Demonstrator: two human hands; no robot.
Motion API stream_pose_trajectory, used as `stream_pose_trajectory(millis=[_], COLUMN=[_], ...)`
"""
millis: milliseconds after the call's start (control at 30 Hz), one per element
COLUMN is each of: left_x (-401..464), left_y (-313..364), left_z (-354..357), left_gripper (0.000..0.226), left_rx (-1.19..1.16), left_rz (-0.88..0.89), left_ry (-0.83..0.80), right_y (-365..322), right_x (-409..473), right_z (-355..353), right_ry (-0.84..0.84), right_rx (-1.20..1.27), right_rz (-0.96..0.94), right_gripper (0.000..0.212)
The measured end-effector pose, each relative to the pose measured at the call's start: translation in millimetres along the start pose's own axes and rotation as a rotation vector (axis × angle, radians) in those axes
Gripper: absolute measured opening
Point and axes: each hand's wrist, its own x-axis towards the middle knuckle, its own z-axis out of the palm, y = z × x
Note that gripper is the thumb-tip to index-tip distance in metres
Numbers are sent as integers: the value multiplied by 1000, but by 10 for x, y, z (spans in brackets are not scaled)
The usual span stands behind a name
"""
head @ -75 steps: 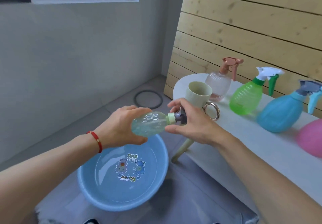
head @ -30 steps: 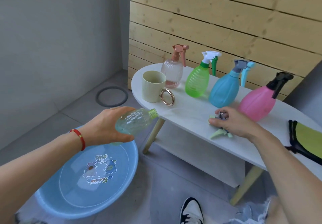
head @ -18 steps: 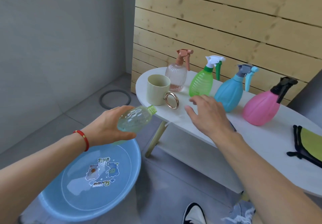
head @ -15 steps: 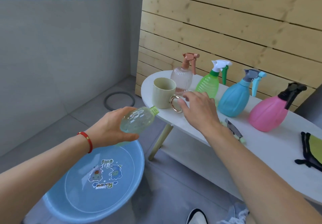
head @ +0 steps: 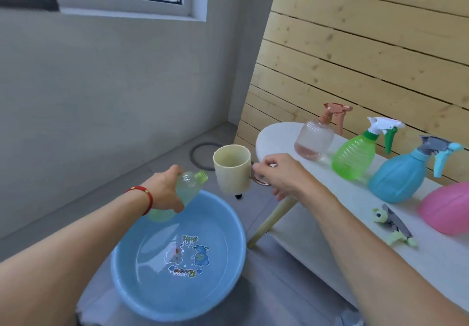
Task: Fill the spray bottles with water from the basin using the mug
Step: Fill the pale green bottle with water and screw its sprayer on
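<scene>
The left hand (head: 166,192) is gripping an uncapped pale green bottle (head: 183,191) around its body, neck tilted up and to the right, above the far rim of the blue basin (head: 132,285) on the floor. The right hand (head: 280,174) is pinching the rose-gold ring handle (head: 261,183) of the cream mug (head: 232,168), holding it upright in the air just beside the bottle's neck and just off the white table (head: 330,229). The bottle's lower body is partly covered by the left palm. The pink spray bottle (head: 446,209) is being cut off at the right edge. Four capped spray bottles are standing on the table: clear pink (head: 314,139), green (head: 355,155), blue (head: 398,177) and pink. One detached trigger head (head: 390,224) is lying beside them. The water level in the basin is hard to judge.
</scene>
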Motion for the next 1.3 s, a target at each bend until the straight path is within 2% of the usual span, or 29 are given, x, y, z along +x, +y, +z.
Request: stream_pose_trajectory(millis=[167, 233, 367, 433, 533, 567, 733, 833, 1000, 1167, 1300], left_x=[27, 64, 183, 216, 281, 300, 333, 342, 347, 261, 115], left_y=[-326, -366, -430, -449, -584, -643, -835, -841, -824, -855, -867], left_z=[5, 43, 125, 101, 73, 78, 153, 180, 184, 132, 66], left_gripper=[87, 87, 83, 84, 92, 91, 94, 102, 113, 118, 125], left_rx=[125, 148, 103, 82, 138, 174, 238, 260, 299, 288, 207], left_rz=[-169, -186, -222, -216, -212, -216, -220, -206, -212, -269, -312], left_ry=[-181, -219, -242, -211, -190, -195, -285, -365, -450, -474, -459], right_y=[-1, 169, 549, 666, 833, 906, 1213, 1252, 1110, 1005, 929], right_x=[216, 299, 538, 598, 643, 640, 591, 492, 355, 395, 422], right_z=[811, 1150, 1745, 1944, 2314, 2438, 2844, 3018, 3263, 3204, 2860], right_ry=[-301, -382, -510, -474, -348, -312, -195, -247, -363, -397, -576], right_rx=[35, 79, 149, -19, -444, -519, -718, -756, -667, -176, 167], right_rz=[158, 258, 463, 409, 191, 141, 66, 24, -85, 168, 262], right_gripper=[21, 21, 9, 5, 27, 32, 31, 27, 24, 26, 28])
